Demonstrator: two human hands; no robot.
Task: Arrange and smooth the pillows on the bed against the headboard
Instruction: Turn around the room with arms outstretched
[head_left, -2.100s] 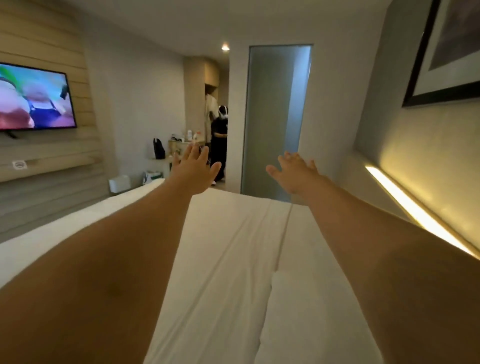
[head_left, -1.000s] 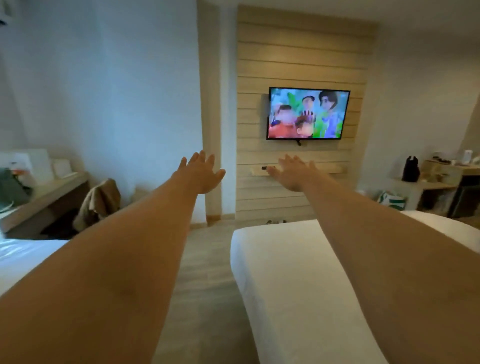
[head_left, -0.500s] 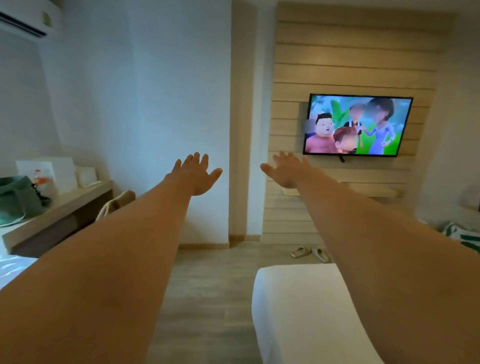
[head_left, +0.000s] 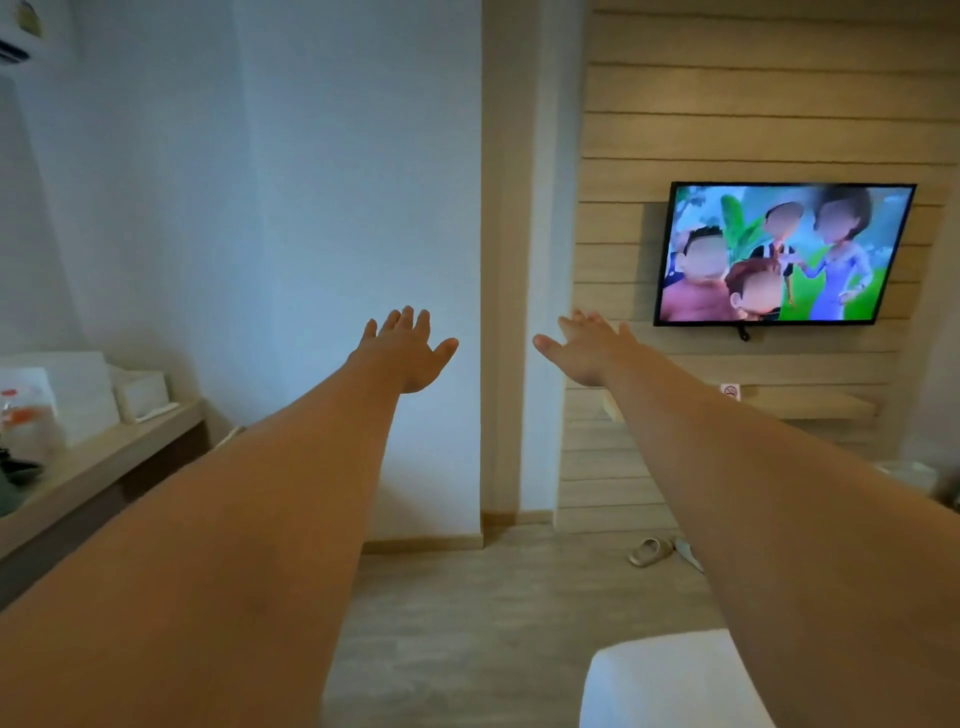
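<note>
Both my arms stretch straight out in front of me at chest height. My left hand (head_left: 408, 349) is open with fingers spread and holds nothing. My right hand (head_left: 589, 349) is open too, palm turned inward, also holding nothing. Only a white corner of the bed (head_left: 660, 680) shows at the bottom right, under my right forearm. No pillow and no headboard are in view.
A wall-mounted television (head_left: 782, 253) plays on a slatted wooden panel, with a small shelf (head_left: 810, 404) below it. A wooden desk (head_left: 98, 467) with white boxes runs along the left wall. Slippers (head_left: 652, 552) lie on the wooden floor (head_left: 467, 613) ahead.
My view has swung left, from along the bed to the wall and television. The bed has slid down to the bottom right corner. Both hands stay outstretched and open.
</note>
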